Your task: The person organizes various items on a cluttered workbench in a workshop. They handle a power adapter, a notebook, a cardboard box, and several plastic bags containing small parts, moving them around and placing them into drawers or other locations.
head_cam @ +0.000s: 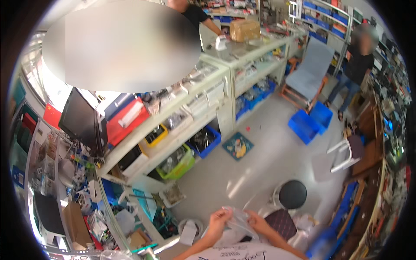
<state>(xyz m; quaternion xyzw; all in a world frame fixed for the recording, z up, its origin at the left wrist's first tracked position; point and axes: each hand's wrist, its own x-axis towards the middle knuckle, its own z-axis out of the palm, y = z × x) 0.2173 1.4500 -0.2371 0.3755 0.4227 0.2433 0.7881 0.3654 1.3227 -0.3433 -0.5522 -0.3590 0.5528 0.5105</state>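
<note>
Near the bottom centre, close to the torso, my left hand (219, 221) grips one side of a clear plastic bag (240, 222) at its upper edge. On the other side of the bag, my right hand (256, 221) pinches its edge. The bag hangs between both hands, and a small dark thing shows below it, too blurred to name. Just right of my right forearm lies a dark checked cushion (282, 224). A round black stool (292, 194) stands beyond it.
A long counter (208, 112) with bins beneath runs across the left and centre. Blue bins (304, 126) and a reclining chair (310, 70) stand farther off. A person (356, 68) stands at right; another person's arm (211, 26) reaches over the counter near a cardboard box (245, 31).
</note>
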